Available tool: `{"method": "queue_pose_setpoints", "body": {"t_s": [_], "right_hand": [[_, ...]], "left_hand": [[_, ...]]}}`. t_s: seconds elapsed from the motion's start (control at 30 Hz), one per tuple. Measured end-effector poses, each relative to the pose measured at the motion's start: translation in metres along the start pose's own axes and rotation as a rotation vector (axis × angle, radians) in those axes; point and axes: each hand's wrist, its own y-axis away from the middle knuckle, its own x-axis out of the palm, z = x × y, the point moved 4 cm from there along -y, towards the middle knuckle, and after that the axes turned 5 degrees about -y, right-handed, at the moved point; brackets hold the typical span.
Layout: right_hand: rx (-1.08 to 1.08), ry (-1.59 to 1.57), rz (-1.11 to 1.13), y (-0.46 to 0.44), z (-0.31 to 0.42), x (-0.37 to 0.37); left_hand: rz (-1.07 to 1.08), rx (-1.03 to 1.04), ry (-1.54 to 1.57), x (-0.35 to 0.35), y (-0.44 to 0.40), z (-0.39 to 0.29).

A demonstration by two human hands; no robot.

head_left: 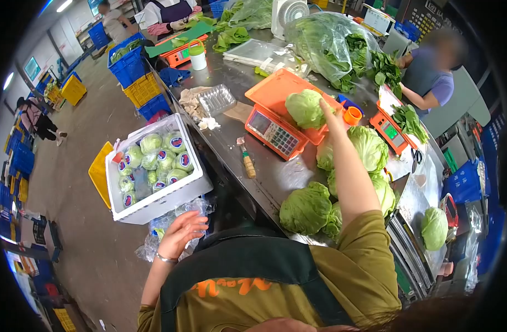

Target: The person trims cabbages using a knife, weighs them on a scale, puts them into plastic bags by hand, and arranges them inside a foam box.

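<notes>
My right hand [332,114] reaches across the table with its fingers around the right side of a green lettuce head [305,108]. That lettuce is at the pan of an orange weighing scale [275,133]; whether it rests there or is held just above, I cannot tell. My left hand [181,231] is apart from everything, fingers stretched out, in front of a white foam box [157,206]. Inside the box lie several wrapped lettuces [151,144] with round labels. More loose lettuces [305,209] sit beside and below my right forearm. A wooden-handled knife [248,165] lies left of them.
A second orange scale [390,131] stands at the right, near a co-worker [430,77] handling leafy greens [385,69]. Scissors [416,159] lie close by. A clear plastic tray [216,100], a white fan [289,14] and a large bag of greens [331,44] occupy the far table. Blue crates [126,65] are stacked left.
</notes>
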Motion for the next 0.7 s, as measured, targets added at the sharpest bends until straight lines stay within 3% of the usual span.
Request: {"method": "queue_pose_setpoints", "body": {"t_s": [0.1, 0.23, 0.3, 0.4, 0.53, 0.63, 0.7], "right_hand": [[-0.367, 0.156, -0.132, -0.014, 0.014, -0.037], [-0.514, -0.084, -0.076, 0.071, 0.08, -0.068], [-0.618, 0.004, -0.081, 0.101, 0.091, -0.085], [-0.711, -0.002, -0.105, 0.141, 0.098, -0.095], [-0.746, 0.26, -0.115, 0.167, 0.096, -0.076], [-0.724, 0.425, -0.005, 0.15, 0.097, -0.048], [-0.818, 0.62, 0.019, 0.117, 0.098, -0.024]], "left_hand": [[-0.069, 0.017, -0.022, -0.026, 0.012, 0.007], [-0.145, 0.01, 0.048, -0.063, 0.017, 0.015], [-0.164, 0.007, 0.052, -0.072, 0.017, 0.013], [-0.169, 0.008, -0.012, -0.077, 0.008, 0.0], [-0.164, -0.033, -0.168, -0.084, -0.002, -0.004], [-0.145, -0.073, -0.26, -0.092, -0.004, -0.002], [-0.139, -0.092, -0.292, -0.094, -0.004, 0.0]]}}
